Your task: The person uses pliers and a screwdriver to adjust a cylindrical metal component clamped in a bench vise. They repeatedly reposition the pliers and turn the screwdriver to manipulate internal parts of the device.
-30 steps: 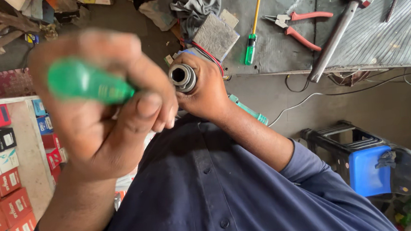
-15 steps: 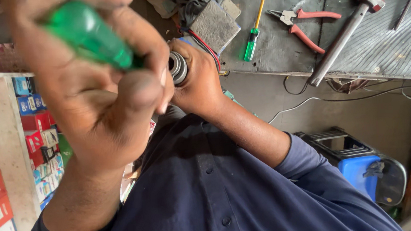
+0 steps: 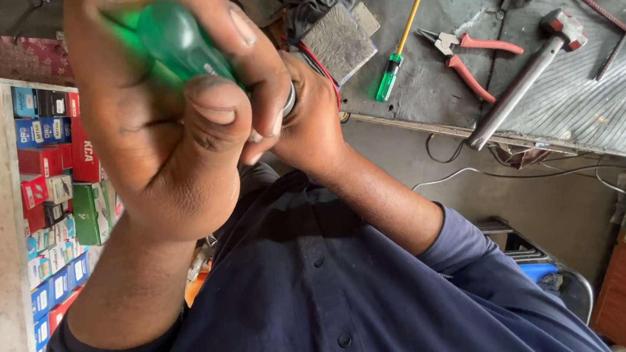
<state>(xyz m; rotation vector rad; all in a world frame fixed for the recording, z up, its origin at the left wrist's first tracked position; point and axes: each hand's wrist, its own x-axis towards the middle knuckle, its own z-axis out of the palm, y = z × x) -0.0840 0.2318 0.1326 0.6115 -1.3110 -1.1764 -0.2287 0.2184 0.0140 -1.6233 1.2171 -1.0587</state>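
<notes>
My left hand is up close to the camera, closed in a fist on the green translucent handle of a screwdriver. Its shaft is hidden behind my fingers. My right hand sits just behind and to the right, gripping a round metal part; only a sliver of that part's rim shows. Thin red wires run from the part over my right hand. Both hands meet in front of my navy shirt.
A metal workbench lies beyond, carrying a second green-handled screwdriver, red-handled pliers, a hammer and a grey block. Shelves of small coloured boxes fill the left. A blue object stands at lower right.
My left hand with the screwdriver has come closer to the camera and over the round metal part, which was plainly visible a second ago and is almost fully covered now.
</notes>
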